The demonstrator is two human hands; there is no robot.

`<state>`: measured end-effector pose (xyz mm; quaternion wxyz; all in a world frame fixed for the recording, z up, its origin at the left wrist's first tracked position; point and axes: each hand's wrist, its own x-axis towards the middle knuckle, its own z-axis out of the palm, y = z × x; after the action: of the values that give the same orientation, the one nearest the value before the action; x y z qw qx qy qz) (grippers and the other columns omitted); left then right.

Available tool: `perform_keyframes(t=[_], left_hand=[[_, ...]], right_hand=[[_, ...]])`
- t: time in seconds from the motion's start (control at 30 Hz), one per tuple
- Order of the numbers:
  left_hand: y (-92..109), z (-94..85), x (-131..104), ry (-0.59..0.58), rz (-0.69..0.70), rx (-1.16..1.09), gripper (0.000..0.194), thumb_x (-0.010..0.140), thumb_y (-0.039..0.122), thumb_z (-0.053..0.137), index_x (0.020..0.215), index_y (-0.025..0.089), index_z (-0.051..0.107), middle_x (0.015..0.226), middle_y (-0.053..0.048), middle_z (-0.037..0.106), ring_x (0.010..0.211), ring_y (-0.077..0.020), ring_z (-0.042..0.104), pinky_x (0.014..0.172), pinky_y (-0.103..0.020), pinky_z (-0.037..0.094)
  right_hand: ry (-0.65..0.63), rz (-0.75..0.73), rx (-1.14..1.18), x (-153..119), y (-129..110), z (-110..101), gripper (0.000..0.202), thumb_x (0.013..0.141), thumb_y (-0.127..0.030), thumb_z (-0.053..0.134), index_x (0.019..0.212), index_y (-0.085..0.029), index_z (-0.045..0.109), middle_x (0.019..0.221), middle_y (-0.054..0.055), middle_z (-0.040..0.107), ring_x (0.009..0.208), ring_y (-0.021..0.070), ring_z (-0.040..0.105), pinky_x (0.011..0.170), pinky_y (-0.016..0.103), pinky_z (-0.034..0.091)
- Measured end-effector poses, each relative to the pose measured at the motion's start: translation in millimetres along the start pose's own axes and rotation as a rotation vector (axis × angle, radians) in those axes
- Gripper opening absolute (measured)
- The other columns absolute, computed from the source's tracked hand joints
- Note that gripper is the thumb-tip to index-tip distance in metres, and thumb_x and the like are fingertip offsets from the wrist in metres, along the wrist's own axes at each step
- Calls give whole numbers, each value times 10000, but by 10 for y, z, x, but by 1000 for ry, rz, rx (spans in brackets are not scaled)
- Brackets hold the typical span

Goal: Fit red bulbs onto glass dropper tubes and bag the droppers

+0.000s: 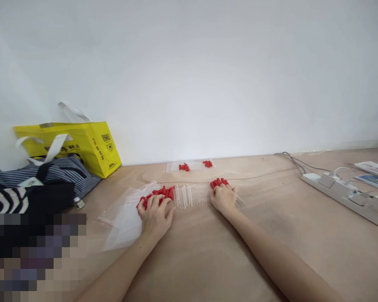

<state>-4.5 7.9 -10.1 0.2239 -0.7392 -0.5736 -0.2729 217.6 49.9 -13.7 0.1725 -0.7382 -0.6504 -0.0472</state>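
A heap of small red pieces [159, 192] lies on the table at the left. My left hand [155, 214] rests over its near side with fingers apart, the fingertips touching the pieces. Beside it runs a row of thin, clear-whitish sticks [192, 196], laid side by side. At the row's right end my right hand [224, 199] is closed, fingers curled down. Several red pieces [219, 182] show just beyond its knuckles, and a few thin sticks [240, 201] poke out to its right. What its fingers hold is hidden.
Clear zip bags [122, 228] lie left of the heap. Another clear bag [197, 166] with red pieces lies near the wall. A yellow bag [97, 151] and a striped bag [78, 174] stand at left. At right are a white power strip [343, 197] and papers [374, 170].
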Motion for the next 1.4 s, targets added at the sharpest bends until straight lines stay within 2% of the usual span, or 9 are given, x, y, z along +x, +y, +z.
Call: perform_keyframes(t=[0.13,0.27,0.67,0.73,0.9,1.0,1.2,1.3,1.4], left_hand=[[-85,26,53,29,-98,63,149,731,303,517,809,213,607,965,-91,614,923,-272,502,867,-504,234],[-102,62,82,17,-98,89,178,735,322,516,826,208,618,987,-98,604,931,-280,489,873,-517,214],[60,141,436,-92,-75,246,222,747,321,487,802,183,652,1013,-128,575,1023,-315,427,881,-525,220],[71,153,453,-107,-80,271,228,742,313,489,797,168,656,1015,-137,571,1024,-319,425,891,-526,209],[54,173,452,-107,-73,269,241,752,287,473,760,131,657,1010,-164,564,1033,-321,425,910,-521,189],[57,157,453,-70,-49,260,234,767,271,460,740,135,648,999,-156,573,1031,-311,434,913,-521,189],[189,-82,223,62,112,-39,186,779,278,483,683,191,616,931,-73,620,966,-253,501,933,-492,198],[258,-202,-4,-3,189,-218,146,754,256,516,658,195,607,840,-48,629,881,-221,535,869,-441,299],[258,-199,-162,-94,240,-290,117,746,251,524,722,194,623,856,-52,634,865,-219,542,800,-409,371]], right_hand=[[-59,35,-28,59,-32,0,288,783,-256,389,801,-147,655,918,153,622,912,269,516,769,413,246],[-80,35,-33,105,-41,26,256,754,-240,429,814,-145,659,917,156,624,908,275,515,771,409,245],[-45,-25,-65,-42,-40,-100,304,817,-235,383,867,-84,641,919,183,606,902,281,490,771,394,253],[7,-137,-63,-136,9,-143,291,823,-228,381,873,-79,625,936,181,594,905,273,478,760,373,268],[87,-593,-7,-427,182,-179,181,822,-208,422,801,-134,586,876,108,580,837,226,458,722,329,285],[60,-708,25,-523,283,-161,109,802,-209,481,740,-154,552,812,65,564,781,202,446,681,315,281],[-8,-725,146,-531,371,-139,93,792,-257,526,758,-172,540,815,47,543,806,189,436,684,303,278],[-88,-664,320,-531,327,-156,147,778,-329,549,833,-194,549,848,32,541,833,179,449,697,295,282],[-149,-567,405,-533,245,-154,212,729,-389,598,821,-203,552,856,17,547,840,174,465,706,298,273]])
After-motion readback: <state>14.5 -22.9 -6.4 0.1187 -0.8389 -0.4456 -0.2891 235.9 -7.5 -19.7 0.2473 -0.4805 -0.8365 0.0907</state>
